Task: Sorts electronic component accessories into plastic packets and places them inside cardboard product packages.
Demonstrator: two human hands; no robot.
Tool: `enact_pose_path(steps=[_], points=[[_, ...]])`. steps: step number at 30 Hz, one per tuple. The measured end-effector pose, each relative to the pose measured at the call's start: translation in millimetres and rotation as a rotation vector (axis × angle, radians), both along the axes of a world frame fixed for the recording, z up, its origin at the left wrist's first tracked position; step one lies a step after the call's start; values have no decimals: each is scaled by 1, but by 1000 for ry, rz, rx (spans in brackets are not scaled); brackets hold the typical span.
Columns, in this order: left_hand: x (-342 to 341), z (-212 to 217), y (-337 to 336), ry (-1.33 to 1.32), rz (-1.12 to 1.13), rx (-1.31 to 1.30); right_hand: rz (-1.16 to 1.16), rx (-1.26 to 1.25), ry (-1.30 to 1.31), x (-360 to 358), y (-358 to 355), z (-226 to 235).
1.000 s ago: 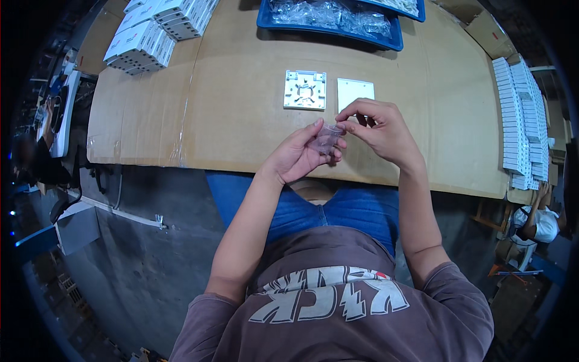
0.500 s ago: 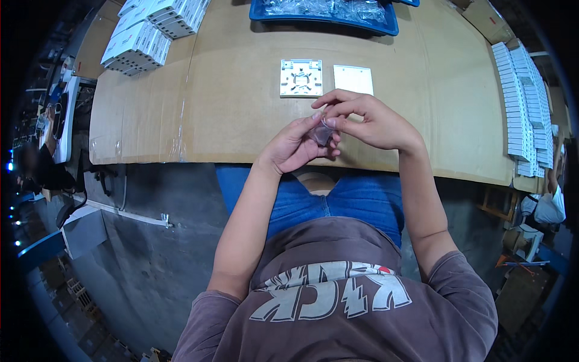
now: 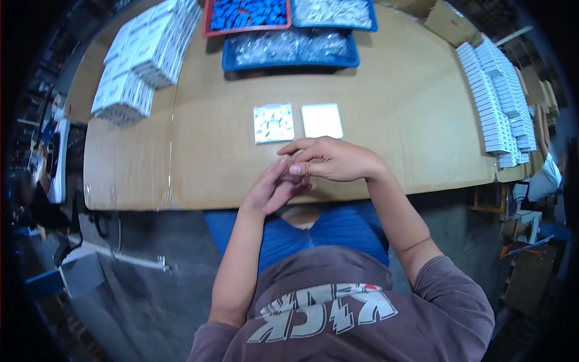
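Note:
My two hands meet over the near part of the cardboard-covered table. My left hand (image 3: 272,188) is curled around a small clear plastic bag (image 3: 292,178), most of it hidden by fingers. From the right, my right hand (image 3: 339,160) reaches across with thumb and fingertips closed on the same bag. What the bag contains cannot be made out. Just beyond my hands lies a square white plastic frame (image 3: 273,123) with cut-outs and clips inside. Beside it on the right is a flat, plain white square plate (image 3: 322,120).
A blue tray (image 3: 289,64) of clear plastic bags stands at the far side. Behind it are a red tray (image 3: 247,29) of blue parts and another blue tray (image 3: 335,25) of whitish pieces. Stacked white boxes (image 3: 136,72) stand far left, more boxes (image 3: 494,102) at right.
The view has tipped up, so the far trays show more fully. My hands have drawn closer together, and the bag is now more covered by fingers. Frame and plate lie as before.

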State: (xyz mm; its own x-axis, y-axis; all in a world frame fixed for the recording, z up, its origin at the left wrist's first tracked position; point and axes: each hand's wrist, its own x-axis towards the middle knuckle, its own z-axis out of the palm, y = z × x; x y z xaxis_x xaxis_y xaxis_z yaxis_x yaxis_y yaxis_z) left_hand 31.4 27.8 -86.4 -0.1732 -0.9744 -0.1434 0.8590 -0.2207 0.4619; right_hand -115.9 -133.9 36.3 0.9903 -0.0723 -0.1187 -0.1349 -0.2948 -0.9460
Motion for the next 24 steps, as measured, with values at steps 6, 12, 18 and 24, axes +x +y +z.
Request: enact_pose_path(steps=[6,12,18,24], points=[[2,14,-14,191,-27,2,-323,85,-63,2,-88,0],[1,23,-11,313,27,-1,-744,-259,-139,17,-244,2],[6,11,-7,324,31,-47,-1057,-1109,-129,41,-381,18],[5,10,-6,415,41,-39,-822,-1548,93,68,-413,26]])
